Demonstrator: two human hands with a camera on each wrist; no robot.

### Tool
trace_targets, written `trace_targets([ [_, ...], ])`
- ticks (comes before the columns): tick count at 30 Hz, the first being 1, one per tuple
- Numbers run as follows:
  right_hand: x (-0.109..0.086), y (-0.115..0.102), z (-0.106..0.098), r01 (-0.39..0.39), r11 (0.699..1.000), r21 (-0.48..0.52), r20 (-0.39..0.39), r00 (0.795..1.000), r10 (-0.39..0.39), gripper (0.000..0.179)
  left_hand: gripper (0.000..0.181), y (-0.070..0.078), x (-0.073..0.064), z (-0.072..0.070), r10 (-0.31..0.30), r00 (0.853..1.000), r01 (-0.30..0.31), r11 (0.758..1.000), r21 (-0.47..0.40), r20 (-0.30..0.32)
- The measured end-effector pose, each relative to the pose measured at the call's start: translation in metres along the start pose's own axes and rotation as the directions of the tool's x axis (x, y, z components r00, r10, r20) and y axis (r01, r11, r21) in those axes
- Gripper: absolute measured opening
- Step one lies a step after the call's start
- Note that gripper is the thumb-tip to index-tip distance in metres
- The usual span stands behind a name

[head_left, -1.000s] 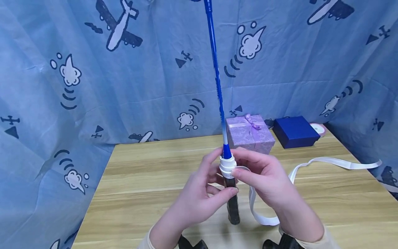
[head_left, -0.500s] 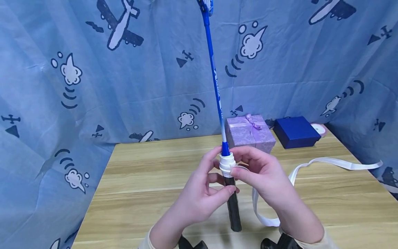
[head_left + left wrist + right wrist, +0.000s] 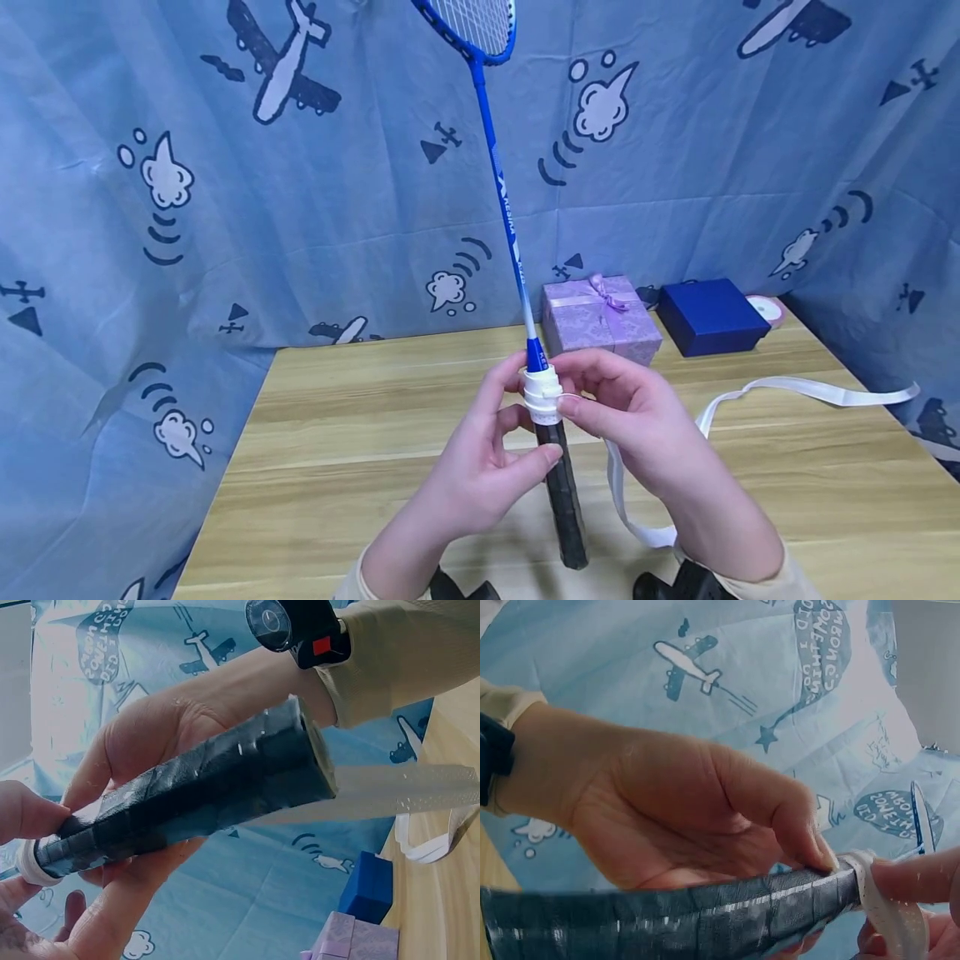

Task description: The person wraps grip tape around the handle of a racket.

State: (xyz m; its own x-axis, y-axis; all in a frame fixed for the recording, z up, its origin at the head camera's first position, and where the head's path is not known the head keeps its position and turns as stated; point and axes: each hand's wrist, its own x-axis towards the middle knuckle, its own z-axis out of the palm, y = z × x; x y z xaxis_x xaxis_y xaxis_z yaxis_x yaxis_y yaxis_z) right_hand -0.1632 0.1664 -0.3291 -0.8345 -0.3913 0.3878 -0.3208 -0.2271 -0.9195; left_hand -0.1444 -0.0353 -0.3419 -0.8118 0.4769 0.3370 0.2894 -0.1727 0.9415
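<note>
A blue badminton racket stands upright, leaning left, with its strung head partly cut off by the head view's top edge. White grip tape is wound round the top of its black handle. My left hand holds the handle, thumb just below the windings. My right hand pinches the tape at the windings, index finger by the blue cone. In the right wrist view the tape hangs from the right thumb. Its loose tail runs over the table on the right.
A lilac gift box with a bow stands behind the hands on the wooden table. To its right are a blue box and a pink-rimmed spool. A blue patterned curtain hangs behind and at both sides.
The racket has tilted, bringing its head into the head view and its handle's end nearer me. It has also turned, so lettering shows on the shaft. Both hands have kept nearly the same place.
</note>
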Motion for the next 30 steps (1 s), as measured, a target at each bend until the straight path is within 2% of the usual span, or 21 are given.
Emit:
trace_targets([
  [8, -0.0022, -0.0044, -0.0006, -0.050, 0.998, -0.036, -0.038, 0.998, 0.049, 0.039, 0.083, -0.0007, 0.0015, -0.0002, 0.039, 0.999, -0.039, 0.999, -0.016, 0.010],
  [16, -0.0032, -0.0013, -0.0018, 0.041, 0.999, 0.034, -0.066, 0.997, -0.039, 0.038, 0.083, -0.0009, 0.0019, -0.0007, 0.034, 0.998, -0.033, 0.999, -0.036, 0.045],
  [21, -0.0032, -0.0007, -0.0017, 0.076, 0.997, 0.032, -0.077, 0.994, -0.073, 0.032, 0.082, -0.0032, 0.0022, -0.0016, 0.058, 0.997, -0.056, 0.998, -0.040, 0.050],
  [26, -0.0024, -0.0024, -0.0015, 0.038, 0.998, -0.047, -0.057, 0.998, -0.041, 0.025, 0.081, -0.0048, 0.0014, -0.0032, 0.109, 0.991, -0.100, 0.990, -0.103, 0.080],
  [30, -0.0020, -0.0012, -0.0024, 0.053, 0.995, -0.083, 0.001, 0.999, -0.053, 0.033, 0.082, -0.0054, 0.0009, -0.0041, 0.153, 0.981, -0.132, 0.977, -0.168, 0.121],
])
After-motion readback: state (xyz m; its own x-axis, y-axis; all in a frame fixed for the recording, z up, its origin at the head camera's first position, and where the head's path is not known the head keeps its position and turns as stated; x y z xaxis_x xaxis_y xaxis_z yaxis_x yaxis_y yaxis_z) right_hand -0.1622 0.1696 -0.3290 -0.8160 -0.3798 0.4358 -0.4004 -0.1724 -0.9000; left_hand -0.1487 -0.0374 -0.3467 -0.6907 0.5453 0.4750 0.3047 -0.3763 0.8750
